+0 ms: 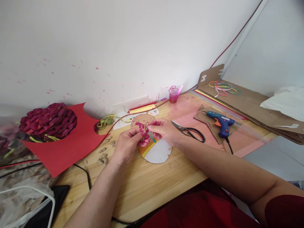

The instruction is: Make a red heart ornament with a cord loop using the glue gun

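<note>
My left hand (126, 145) and my right hand (166, 130) meet over two cardboard discs on the wooden table (152, 180). Both hands pinch a small bundle of pink shells and yellow-green strings (146, 132). Under them lies a round disc (158, 152) with orange, yellow and white bands. A brown disc (140, 121) with pink paint marks sits just behind the fingers.
Black scissors (190, 130) lie right of my right hand. A blue glue gun (222, 123) rests on cardboard. A red paper sheet (61, 147) and a mound of dark red shells (47, 121) sit at left. A pink cup (174, 94) stands by the wall. Rubber bands (224, 88) lie on cardboard.
</note>
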{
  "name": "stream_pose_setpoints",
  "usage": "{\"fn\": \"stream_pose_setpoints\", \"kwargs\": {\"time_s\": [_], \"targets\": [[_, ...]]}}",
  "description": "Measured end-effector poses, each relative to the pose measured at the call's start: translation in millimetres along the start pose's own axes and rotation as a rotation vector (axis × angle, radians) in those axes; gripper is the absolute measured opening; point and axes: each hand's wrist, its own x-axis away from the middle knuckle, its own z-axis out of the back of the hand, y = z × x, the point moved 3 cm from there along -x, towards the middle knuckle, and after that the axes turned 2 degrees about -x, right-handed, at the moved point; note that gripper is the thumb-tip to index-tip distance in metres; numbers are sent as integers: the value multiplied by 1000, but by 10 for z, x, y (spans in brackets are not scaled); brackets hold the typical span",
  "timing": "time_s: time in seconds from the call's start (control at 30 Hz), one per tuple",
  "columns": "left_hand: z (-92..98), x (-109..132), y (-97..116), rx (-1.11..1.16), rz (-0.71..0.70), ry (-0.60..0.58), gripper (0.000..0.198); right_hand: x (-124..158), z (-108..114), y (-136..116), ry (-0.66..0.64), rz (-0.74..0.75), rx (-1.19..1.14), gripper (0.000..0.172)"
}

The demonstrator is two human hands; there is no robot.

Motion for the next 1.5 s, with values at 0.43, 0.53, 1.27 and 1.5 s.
{"fn": "stream_pose_setpoints", "kwargs": {"time_s": [0.43, 0.53, 1.27, 1.5], "targets": [[32, -23, -17, -46, -38, -16, 32, -8, 35, -47, 106, 6, -44, 23], [50, -37, -21, -78, -61, -1, 29, -1, 33, -80, 84, 43, -42, 23], [139, -90, -65, -367, -241, -37, 17, 17, 28, -110, 130, -35, 76, 7], [128, -73, -41, -338, -238, -21, 19, 11, 32, -61, -1, -68, 168, 30]]}}
